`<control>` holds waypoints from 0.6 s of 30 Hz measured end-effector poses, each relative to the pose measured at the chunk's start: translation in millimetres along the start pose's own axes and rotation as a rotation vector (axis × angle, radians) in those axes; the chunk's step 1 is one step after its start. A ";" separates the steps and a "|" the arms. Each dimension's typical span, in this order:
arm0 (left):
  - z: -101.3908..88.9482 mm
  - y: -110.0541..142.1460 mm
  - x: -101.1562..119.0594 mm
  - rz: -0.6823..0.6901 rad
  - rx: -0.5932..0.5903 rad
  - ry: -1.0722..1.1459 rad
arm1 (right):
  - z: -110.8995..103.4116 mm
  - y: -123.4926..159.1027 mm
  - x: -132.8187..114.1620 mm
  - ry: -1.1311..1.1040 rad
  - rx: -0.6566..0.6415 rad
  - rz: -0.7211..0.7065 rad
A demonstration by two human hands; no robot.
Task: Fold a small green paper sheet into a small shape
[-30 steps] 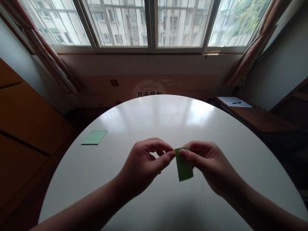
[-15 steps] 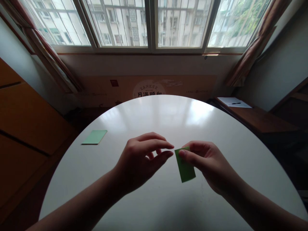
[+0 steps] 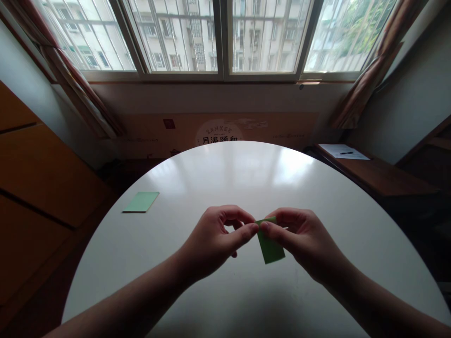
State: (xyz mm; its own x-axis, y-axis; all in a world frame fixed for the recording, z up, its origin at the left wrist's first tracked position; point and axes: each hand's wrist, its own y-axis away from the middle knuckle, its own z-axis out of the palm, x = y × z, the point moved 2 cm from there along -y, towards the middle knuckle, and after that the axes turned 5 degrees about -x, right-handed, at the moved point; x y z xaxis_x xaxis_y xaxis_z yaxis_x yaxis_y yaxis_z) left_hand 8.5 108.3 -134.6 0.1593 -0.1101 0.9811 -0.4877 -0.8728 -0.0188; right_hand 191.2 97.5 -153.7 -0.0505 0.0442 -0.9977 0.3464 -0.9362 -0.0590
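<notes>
Pinching the green paper [image 3: 272,251] over the surface [image 3: 211,178] in the head view, the right hand [image 3: 305,234] apparently steadies it so the left hand [image 3: 213,240], pinching its upper left corner, controls that edge, well apart from the pale pad [image 3: 141,202].

A wide window [image 3: 221,75] lets in light, with bars [image 3: 268,19] outside it — and past them, a pale building [image 3: 186,49] and a green tree [image 3: 369,28]. Two curtains [image 3: 364,89] hang at the sides. White paper [image 3: 333,150] and a dark pen [image 3: 346,153] lie on a brown side table [image 3: 398,180] — an orange cupboard [image 3: 38,164] stands at the left.
</notes>
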 end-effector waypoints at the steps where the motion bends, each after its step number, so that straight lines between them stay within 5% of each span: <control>1: 1.1 -0.1 -0.8 -0.004 0.006 0.007 | 0.4 0.0 -0.1 0.006 -0.002 0.003; 18: 0.7 -0.4 0.1 -0.027 0.033 0.064 | -2.7 -1.7 4.5 -0.116 -0.015 -0.031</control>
State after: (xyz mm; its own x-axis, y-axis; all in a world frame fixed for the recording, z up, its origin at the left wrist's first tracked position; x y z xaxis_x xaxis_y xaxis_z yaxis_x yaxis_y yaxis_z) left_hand 9.3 108.4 -134.6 0.1166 -0.0566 0.9916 -0.4548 -0.8906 0.0027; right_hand 192.9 100.3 -158.2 -0.1693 0.0312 -0.9851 0.3570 -0.9297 -0.0908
